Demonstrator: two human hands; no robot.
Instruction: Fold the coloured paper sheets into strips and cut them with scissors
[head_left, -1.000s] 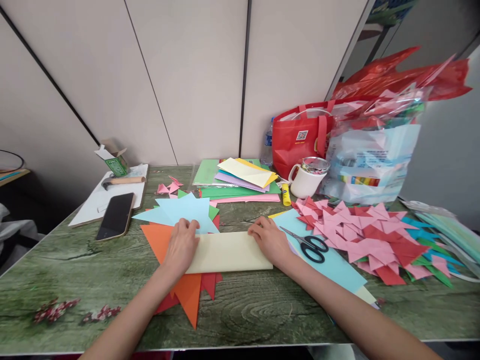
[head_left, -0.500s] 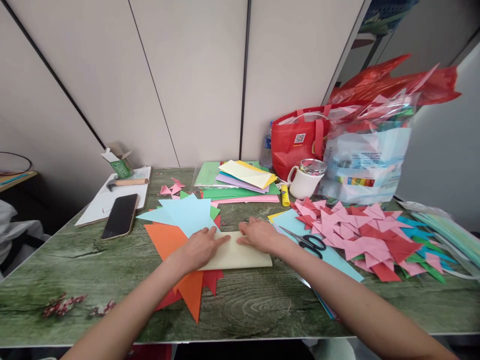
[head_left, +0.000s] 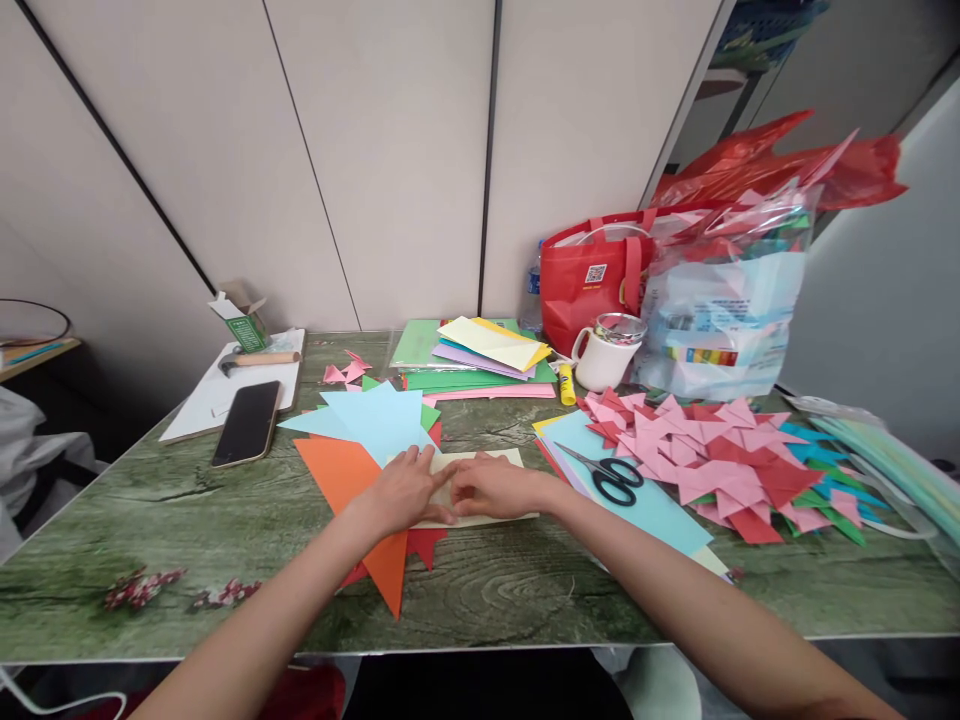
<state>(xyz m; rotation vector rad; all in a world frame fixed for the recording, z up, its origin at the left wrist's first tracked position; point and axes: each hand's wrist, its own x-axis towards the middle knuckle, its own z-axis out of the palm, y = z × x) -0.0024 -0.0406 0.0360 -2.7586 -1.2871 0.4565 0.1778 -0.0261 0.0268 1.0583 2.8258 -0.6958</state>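
Note:
A cream sheet of paper (head_left: 510, 460), folded into a long strip, lies flat on the table. My left hand (head_left: 405, 492) rests over its left end, fingers spread, thumb reaching toward the right hand. On the middle of the strip, my right hand (head_left: 491, 486) has its fingers bent and bunched together against the paper, and their tips meet the left thumb and forefinger. The hands cover much of the sheet's centre. Under and left of the left hand are light blue paper (head_left: 379, 415), orange paper (head_left: 345, 475) and red paper pieces (head_left: 427, 548).
Black-handled scissors (head_left: 615, 480) lie on blue paper sheets (head_left: 667, 515) at right, beside a heap of folded pink and red pieces (head_left: 720, 450). Behind stand a paper stack (head_left: 487, 380), glue stick (head_left: 567, 384), white mug (head_left: 600, 358) and red bag (head_left: 585, 290). A phone (head_left: 246, 424) and hammer (head_left: 259, 360) are left.
My right hand has moved left and down along the cream paper until it meets my left hand, its fingers now more curled. The camera view has shifted slightly.

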